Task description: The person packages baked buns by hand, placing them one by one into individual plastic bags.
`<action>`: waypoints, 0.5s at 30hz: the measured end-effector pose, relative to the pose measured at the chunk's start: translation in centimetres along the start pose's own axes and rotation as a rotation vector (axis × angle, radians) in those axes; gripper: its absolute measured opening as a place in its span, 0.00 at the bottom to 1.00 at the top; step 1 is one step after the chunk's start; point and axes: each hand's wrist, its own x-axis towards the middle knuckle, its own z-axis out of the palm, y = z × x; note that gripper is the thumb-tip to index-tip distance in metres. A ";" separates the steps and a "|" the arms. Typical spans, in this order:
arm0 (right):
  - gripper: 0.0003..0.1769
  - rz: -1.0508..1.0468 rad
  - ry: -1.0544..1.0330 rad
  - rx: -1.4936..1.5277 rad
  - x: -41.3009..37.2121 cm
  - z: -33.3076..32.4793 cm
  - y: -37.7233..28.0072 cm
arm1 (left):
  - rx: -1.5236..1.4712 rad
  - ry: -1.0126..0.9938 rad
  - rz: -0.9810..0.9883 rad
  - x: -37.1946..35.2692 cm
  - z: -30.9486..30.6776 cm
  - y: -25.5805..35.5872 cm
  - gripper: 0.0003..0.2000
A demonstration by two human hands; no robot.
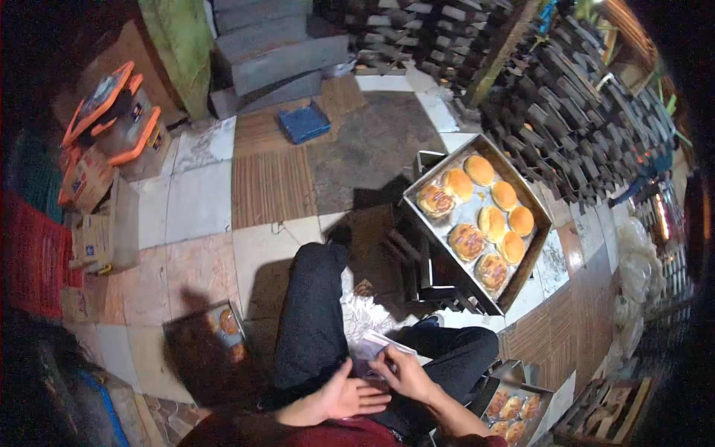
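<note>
My right hand (408, 376) pinches a flat stack of thin, pale plastic wrappers (378, 346) over my lap. Just left of it, my left hand (348, 395) is open with its fingers stretched out, palm up and nothing in it; its fingertips are near the stack. Shiny crumpled clear plastic (365, 311) lies between my legs, beyond the hands. Ahead and to the right, a metal tray (497, 212) holds several round buns (491, 223); some look plain golden, others darker and apparently wrapped in printed plastic.
A second tray (544, 402) with buns is at my lower right, another tray (195, 346) with a few buns at my left. Orange-lidded containers (134, 138) and cardboard boxes (93, 179) stand left. A blue folded item (304, 123) lies on the tiled floor. Stacked grey trays (279, 63) stand behind.
</note>
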 end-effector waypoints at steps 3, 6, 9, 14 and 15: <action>0.12 -0.310 -0.057 -0.234 -0.8 -1.8 -2.1 | -0.055 -0.213 0.192 0.7 0.9 3.1 0.49; 0.22 -0.330 -0.181 -0.526 -0.7 -5.0 -3.5 | 0.141 -0.276 0.447 -1.4 6.3 7.7 0.52; 0.09 -0.482 0.045 -0.756 1.3 -7.7 -3.4 | 0.793 -0.150 0.510 -3.5 9.8 11.0 0.26; 0.09 -0.695 -0.012 -0.822 5.6 -13.3 -4.9 | 1.139 0.016 0.558 -0.8 12.1 13.8 0.08; 0.09 -0.731 0.047 -0.884 6.0 -14.8 -5.0 | 1.237 0.115 0.714 0.0 12.9 13.9 0.05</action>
